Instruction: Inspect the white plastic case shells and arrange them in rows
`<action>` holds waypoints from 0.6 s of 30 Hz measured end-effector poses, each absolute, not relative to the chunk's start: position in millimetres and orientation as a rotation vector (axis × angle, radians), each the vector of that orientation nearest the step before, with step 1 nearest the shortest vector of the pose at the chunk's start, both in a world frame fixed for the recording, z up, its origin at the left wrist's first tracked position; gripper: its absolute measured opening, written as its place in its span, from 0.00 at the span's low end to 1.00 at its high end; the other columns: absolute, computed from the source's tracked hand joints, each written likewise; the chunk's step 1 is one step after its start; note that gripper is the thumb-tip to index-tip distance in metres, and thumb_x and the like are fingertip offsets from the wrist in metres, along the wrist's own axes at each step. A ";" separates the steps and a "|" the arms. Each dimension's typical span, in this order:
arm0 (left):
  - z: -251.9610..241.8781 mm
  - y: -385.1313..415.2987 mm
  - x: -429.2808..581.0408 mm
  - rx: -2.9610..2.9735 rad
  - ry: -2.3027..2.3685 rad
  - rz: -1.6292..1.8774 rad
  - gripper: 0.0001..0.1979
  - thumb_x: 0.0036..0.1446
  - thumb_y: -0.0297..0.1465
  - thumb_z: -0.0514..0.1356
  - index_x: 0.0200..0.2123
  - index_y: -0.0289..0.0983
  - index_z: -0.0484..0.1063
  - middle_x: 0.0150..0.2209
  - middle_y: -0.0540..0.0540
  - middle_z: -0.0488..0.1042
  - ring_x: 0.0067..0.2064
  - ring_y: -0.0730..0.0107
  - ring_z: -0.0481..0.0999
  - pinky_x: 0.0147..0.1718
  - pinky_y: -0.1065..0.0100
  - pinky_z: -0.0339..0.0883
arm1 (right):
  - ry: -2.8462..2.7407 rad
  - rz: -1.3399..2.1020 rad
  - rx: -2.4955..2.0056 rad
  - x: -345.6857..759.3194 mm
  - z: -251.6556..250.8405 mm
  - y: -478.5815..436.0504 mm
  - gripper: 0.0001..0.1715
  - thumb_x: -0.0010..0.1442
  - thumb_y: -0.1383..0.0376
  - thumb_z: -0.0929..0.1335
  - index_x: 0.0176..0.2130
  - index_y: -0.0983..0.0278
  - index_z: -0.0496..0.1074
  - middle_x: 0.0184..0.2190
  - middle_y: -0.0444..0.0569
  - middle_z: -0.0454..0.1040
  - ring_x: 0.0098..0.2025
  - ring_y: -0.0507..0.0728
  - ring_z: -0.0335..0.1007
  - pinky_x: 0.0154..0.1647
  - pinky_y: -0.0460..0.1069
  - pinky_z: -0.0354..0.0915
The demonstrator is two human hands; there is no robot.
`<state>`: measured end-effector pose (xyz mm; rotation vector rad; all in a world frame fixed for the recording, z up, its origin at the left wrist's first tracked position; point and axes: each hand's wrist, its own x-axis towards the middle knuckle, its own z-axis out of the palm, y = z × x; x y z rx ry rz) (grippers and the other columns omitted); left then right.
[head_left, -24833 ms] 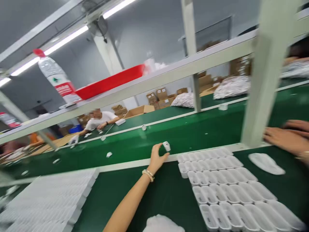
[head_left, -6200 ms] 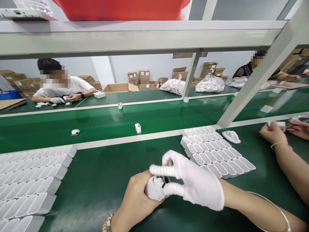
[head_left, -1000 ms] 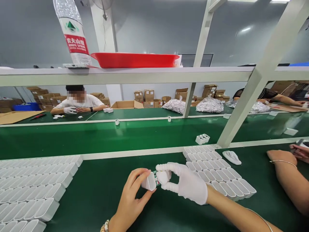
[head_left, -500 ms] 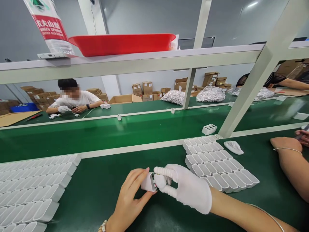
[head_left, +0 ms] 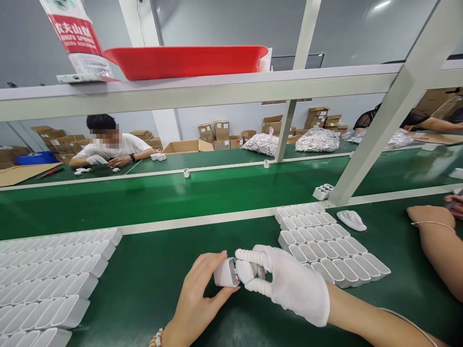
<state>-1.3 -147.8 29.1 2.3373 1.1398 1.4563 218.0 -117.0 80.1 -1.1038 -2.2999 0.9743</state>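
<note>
A white plastic housing (head_left: 224,273) is pinched between the thumb and fingers of my bare left hand (head_left: 198,294). My right hand (head_left: 289,282), in a white glove with ribbed finger covers, grips a small white part (head_left: 245,272) with some inner components showing. This part sits against the open right end of the housing; how far inside it reaches is hidden. Both hands are above the green work surface (head_left: 152,289). Right of my gloved hand stand rows of open white oval housings (head_left: 333,246).
More rows of white housings (head_left: 61,284) fill the left side. A white cloth-like glove (head_left: 351,220) lies at right, near another person's arm (head_left: 437,241). Beyond runs a green conveyor belt (head_left: 217,193) carrying small white pieces. Overhead, a shelf beam (head_left: 202,94) supports a red tray (head_left: 188,62).
Both hands, with the housing and the white part, have shifted slightly right in view. The small white pieces on the conveyor have moved right.
</note>
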 end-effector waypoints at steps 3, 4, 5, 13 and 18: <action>28.9 -150.1 -3.3 2.346 1.136 1.446 0.22 0.64 0.34 0.65 0.60 0.44 0.68 0.47 0.44 0.80 0.47 0.60 0.80 0.45 0.62 0.78 | -2.288 1.008 -1.085 217.1 81.2 -118.0 0.01 0.57 0.67 0.70 0.34 0.62 0.73 0.30 0.44 0.64 0.29 0.51 0.59 0.28 0.45 0.60; 29.4 -150.9 -3.6 2.346 1.142 1.433 0.21 0.64 0.34 0.65 0.59 0.44 0.69 0.47 0.43 0.80 0.47 0.59 0.80 0.45 0.61 0.78 | -2.284 1.018 -1.080 216.4 80.5 -118.3 0.01 0.56 0.67 0.70 0.33 0.62 0.72 0.30 0.44 0.64 0.29 0.51 0.59 0.28 0.45 0.60; 30.0 -151.5 -3.6 2.349 1.144 1.427 0.21 0.64 0.34 0.64 0.59 0.44 0.69 0.47 0.43 0.80 0.47 0.58 0.80 0.45 0.61 0.78 | -2.280 1.027 -1.075 215.5 79.4 -118.9 0.01 0.56 0.67 0.70 0.32 0.62 0.72 0.30 0.44 0.64 0.29 0.51 0.59 0.28 0.45 0.60; 33.6 -151.1 -0.9 2.370 1.148 1.416 0.21 0.65 0.34 0.63 0.60 0.44 0.69 0.46 0.42 0.80 0.45 0.57 0.81 0.43 0.60 0.79 | -2.302 1.029 -1.125 209.4 72.7 -118.5 0.10 0.55 0.67 0.73 0.40 0.62 0.76 0.31 0.44 0.66 0.31 0.52 0.62 0.34 0.48 0.62; 34.7 -150.7 0.4 2.276 1.133 1.469 0.21 0.62 0.35 0.66 0.58 0.45 0.71 0.46 0.43 0.81 0.46 0.59 0.81 0.44 0.61 0.79 | -2.214 1.410 -0.970 221.0 70.2 -103.3 0.39 0.52 0.56 0.77 0.61 0.58 0.72 0.36 0.45 0.71 0.35 0.55 0.68 0.39 0.50 0.69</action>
